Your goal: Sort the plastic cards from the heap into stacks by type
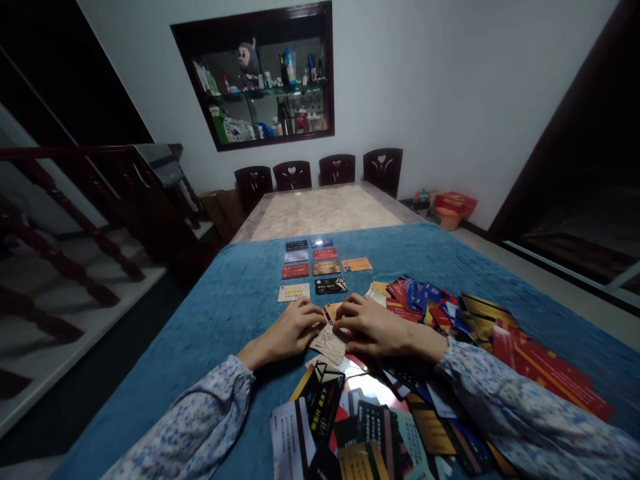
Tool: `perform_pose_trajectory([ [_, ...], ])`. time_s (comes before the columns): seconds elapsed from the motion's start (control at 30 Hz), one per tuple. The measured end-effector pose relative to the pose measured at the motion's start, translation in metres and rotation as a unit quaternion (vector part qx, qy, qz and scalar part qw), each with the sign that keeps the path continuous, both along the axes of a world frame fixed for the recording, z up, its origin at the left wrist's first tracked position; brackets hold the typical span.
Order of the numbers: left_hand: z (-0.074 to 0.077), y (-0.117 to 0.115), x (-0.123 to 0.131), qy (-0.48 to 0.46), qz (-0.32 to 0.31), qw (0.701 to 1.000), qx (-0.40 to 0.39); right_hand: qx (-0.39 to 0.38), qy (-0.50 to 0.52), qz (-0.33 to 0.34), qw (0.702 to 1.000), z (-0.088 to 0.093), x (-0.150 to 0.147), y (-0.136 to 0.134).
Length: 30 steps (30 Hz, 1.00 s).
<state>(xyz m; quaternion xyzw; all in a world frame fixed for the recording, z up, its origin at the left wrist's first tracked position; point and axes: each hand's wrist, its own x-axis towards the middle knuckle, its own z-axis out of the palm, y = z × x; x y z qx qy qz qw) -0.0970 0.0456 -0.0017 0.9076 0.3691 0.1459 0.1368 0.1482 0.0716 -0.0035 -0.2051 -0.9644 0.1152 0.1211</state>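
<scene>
My left hand [299, 327] is low over the cloth, its curled fingertips closed at the left edge of an orange card [332, 311]. From the other side, the bent fingers of my right hand [375, 327] close on the same card and partly cover it. Under my fingers lies a pale, printed piece [331, 345], perhaps paper or a card. Just beyond my hands, a white-and-yellow card [294, 293] and a black VIP card [331, 286] lie flat side by side. Farther off, several cards sit in short rows, among them a gold card [327, 268] and an orange one [357, 264].
A loose heap of mixed cards [370, 427] spreads in front of me, with another pile [425, 300] to the right. Red cards [547, 367] lie by my right sleeve. A blue cloth [225, 287] covers the near table. Chairs [337, 169] stand at the far end.
</scene>
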Motion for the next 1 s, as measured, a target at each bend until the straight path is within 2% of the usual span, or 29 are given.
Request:
perform_pose_trajectory([
  [0.1, 0.006, -0.005, -0.009, 0.013, -0.018, 0.999, -0.028, 0.016, -0.017, -0.018, 1.0, 0.0, -0.004, 0.002],
  [0.33, 0.014, -0.011, -0.018, 0.087, 0.005, 0.996, -0.025, 0.023, -0.033, -0.062, 0.997, 0.001, -0.012, 0.007],
  [0.5, 0.02, -0.014, -0.017, 0.101, -0.008, 0.995, -0.011, 0.007, -0.015, -0.038, 0.999, 0.002, -0.01, 0.006],
  [0.83, 0.023, -0.018, -0.015, 0.133, -0.026, 0.991, 0.012, -0.001, 0.02, 0.018, 1.0, 0.004, -0.013, -0.004],
  [1.0, 0.028, -0.019, -0.015, 0.101, -0.047, 0.994, 0.011, -0.001, 0.029, 0.03, 0.999, 0.005, -0.014, -0.006],
])
